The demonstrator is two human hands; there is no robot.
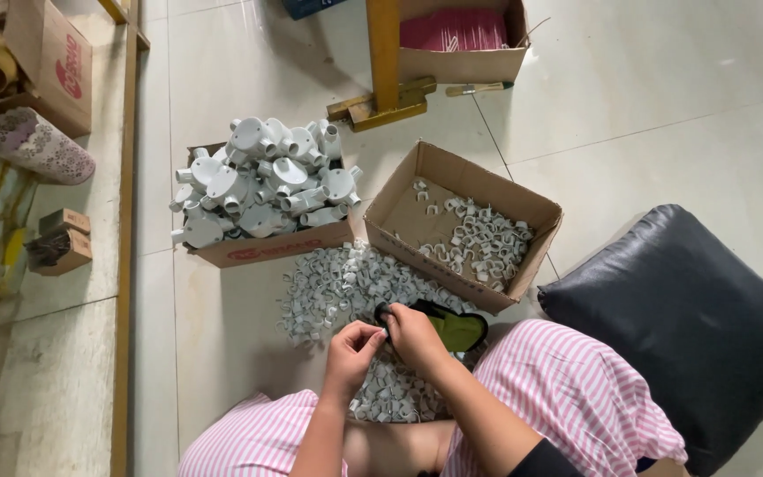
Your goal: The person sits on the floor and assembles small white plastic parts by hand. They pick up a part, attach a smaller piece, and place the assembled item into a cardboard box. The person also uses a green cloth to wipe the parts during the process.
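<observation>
Pinching a small white clip (373, 334) between both hands over the floor pile (337, 287).
Left hand (352, 349) and right hand (412, 334) close fingertips on it; light, stiff plastic, likely best gripped by its edges.

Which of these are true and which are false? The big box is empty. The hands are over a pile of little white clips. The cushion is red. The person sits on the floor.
1. False: the left box is heaped with white round fittings.
2. True: the left hand and right hand meet over the pile of clips.
3. False: the cushion is black.
4. True: the striped legs rest on the floor.
</observation>
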